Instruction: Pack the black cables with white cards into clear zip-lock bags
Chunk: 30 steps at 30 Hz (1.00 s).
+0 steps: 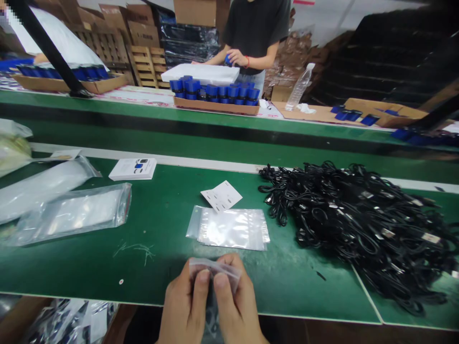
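Observation:
Both hands are close together at the table's front edge, pinching one clear zip-lock bag near its top. My left hand has its thumb pressed on the bag's near side, and my right hand grips it the same way. Something dark shows inside the bag between the hands, too covered to name. Just beyond them lies a stack of flat clear zip-lock bags, with a folded printed leaflet resting at its far edge. To the right spreads a big heap of black cables.
A pile of printed leaflets and large plastic packs lie on the left. Below the edge, a box holds filled bags. Across the raised green ledge, a person handles a blue item behind a carton of blue items.

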Available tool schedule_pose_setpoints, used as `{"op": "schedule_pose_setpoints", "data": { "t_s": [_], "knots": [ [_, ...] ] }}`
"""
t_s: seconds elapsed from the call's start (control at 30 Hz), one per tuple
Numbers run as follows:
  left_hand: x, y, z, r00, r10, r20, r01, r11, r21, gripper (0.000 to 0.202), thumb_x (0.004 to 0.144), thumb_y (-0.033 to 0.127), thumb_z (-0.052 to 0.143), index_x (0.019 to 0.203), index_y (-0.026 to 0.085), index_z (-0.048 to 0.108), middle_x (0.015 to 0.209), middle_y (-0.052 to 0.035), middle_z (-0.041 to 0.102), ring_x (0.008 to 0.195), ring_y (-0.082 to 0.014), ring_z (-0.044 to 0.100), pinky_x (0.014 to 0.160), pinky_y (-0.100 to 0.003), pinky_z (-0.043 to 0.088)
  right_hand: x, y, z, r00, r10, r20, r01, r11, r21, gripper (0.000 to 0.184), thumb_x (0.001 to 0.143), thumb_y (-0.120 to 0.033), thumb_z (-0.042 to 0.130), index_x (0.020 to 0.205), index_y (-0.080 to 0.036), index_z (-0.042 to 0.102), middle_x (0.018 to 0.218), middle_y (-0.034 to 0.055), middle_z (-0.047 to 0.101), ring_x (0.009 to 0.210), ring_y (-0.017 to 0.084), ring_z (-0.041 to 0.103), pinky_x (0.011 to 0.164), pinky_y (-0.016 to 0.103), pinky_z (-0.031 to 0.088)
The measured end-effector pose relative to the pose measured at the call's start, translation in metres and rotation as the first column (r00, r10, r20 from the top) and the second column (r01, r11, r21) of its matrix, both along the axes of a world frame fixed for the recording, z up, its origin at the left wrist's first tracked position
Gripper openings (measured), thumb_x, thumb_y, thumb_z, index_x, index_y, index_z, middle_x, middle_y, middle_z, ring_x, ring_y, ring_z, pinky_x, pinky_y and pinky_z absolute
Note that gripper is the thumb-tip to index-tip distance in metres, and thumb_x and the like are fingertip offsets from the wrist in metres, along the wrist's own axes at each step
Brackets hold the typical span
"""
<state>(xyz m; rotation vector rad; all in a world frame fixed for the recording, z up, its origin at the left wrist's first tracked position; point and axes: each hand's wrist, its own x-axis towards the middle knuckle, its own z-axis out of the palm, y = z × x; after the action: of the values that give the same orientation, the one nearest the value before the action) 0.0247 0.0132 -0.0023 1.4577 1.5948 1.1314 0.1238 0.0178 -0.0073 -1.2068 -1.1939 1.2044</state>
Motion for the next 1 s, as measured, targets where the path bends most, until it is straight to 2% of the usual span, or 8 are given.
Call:
{"op": "schedule_pose_setpoints", "data": {
  "t_s": [0.1,0.17,0.27,0.4,0.5,0.6,0.83,1.0],
  "knots": [
    [0.001,-0.005,-0.008,1.0,0.011,-0.002,-0.011,0.991,0.131,0.04,0.094,0.05,0.037,0.072,0.023,0.058,0.056,0.004,0.059,0.048,-0.0128,0.057,0.049,-0.021,0.045,0.0,-0.007,-0.007,0.984,0.017,0.176,-0.04,0.99,0.132,0.03,0.092,-0.046,0.045,0.077,-0.02,0.051,0.057,-0.0012,0.052,0.046,0.013,0.047,0.046,0.025,0.035],
    [0.003,-0.008,-0.01,0.998,0.058,-0.003,-0.057,0.981,0.187,0.039,0.094,0.048,0.038,0.074,0.024,0.059,0.057,0.004,0.059,0.048,-0.0125,0.057,0.05,-0.021,0.044,0.002,-0.01,-0.011,0.95,-0.02,0.312,-0.056,0.971,0.232,0.028,0.094,-0.037,0.042,0.072,-0.022,0.051,0.055,-0.0005,0.053,0.044,0.013,0.049,0.047,0.026,0.035],
    [0.002,-0.01,-0.01,0.997,0.064,-0.044,-0.05,0.966,0.255,0.038,0.094,0.045,0.04,0.069,0.024,0.059,0.054,0.0039,0.057,0.047,-0.0122,0.055,0.05,-0.022,0.043,0.003,-0.013,-0.014,0.894,-0.099,0.437,-0.071,0.932,0.356,0.027,0.095,-0.03,0.041,0.072,-0.022,0.052,0.057,0.0013,0.056,0.047,0.014,0.051,0.05,0.027,0.037],
    [-0.007,-0.004,-0.004,0.999,-0.008,-0.039,0.018,0.967,0.253,0.033,0.095,0.036,0.041,0.068,0.023,0.056,0.055,0.0041,0.056,0.047,-0.0113,0.055,0.05,-0.02,0.044,0.007,-0.01,-0.005,0.94,-0.065,0.336,-0.063,0.932,0.357,0.018,0.092,-0.024,0.046,0.077,-0.022,0.055,0.062,0.0001,0.055,0.054,0.015,0.052,0.055,0.027,0.039],
    [-0.018,0.003,0.004,0.99,-0.138,-0.031,0.142,0.967,0.21,0.021,0.091,0.026,0.047,0.076,0.022,0.06,0.068,0.0022,0.061,0.06,-0.0116,0.061,0.057,-0.018,0.048,0.015,0.0,0.008,0.978,0.012,0.209,-0.076,0.951,0.3,0.014,0.09,-0.02,0.048,0.078,-0.021,0.055,0.068,-0.0012,0.052,0.059,0.013,0.051,0.056,0.024,0.04],
    [-0.023,0.008,0.011,0.982,-0.188,-0.024,0.189,0.967,0.172,0.01,0.087,0.02,0.054,0.084,0.022,0.063,0.077,0.0021,0.064,0.068,-0.0109,0.064,0.062,-0.016,0.049,0.022,0.008,0.017,0.984,0.033,0.176,-0.076,0.966,0.246,0.015,0.089,-0.018,0.05,0.076,-0.02,0.058,0.069,-0.0009,0.052,0.063,0.013,0.051,0.057,0.024,0.04],
    [-0.019,0.006,0.026,0.974,-0.163,0.156,0.17,0.985,-0.028,0.017,0.084,0.028,0.058,0.069,0.021,0.063,0.07,0.0021,0.058,0.063,-0.0116,0.058,0.058,-0.019,0.045,0.024,0.007,0.022,0.989,0.056,0.134,-0.081,0.979,0.187,0.018,0.087,-0.021,0.054,0.069,-0.019,0.059,0.066,-0.0003,0.054,0.061,0.014,0.051,0.056,0.025,0.039],
    [-0.021,0.005,0.027,0.982,-0.151,0.11,0.156,0.987,-0.041,0.02,0.084,0.029,0.059,0.067,0.02,0.064,0.065,0.0018,0.055,0.059,-0.0113,0.053,0.055,-0.02,0.042,0.02,0.005,0.018,0.991,0.029,0.127,-0.054,0.978,0.203,0.02,0.085,-0.019,0.054,0.065,-0.018,0.057,0.063,-0.0007,0.051,0.059,0.013,0.049,0.055,0.025,0.038]
  ]
}}
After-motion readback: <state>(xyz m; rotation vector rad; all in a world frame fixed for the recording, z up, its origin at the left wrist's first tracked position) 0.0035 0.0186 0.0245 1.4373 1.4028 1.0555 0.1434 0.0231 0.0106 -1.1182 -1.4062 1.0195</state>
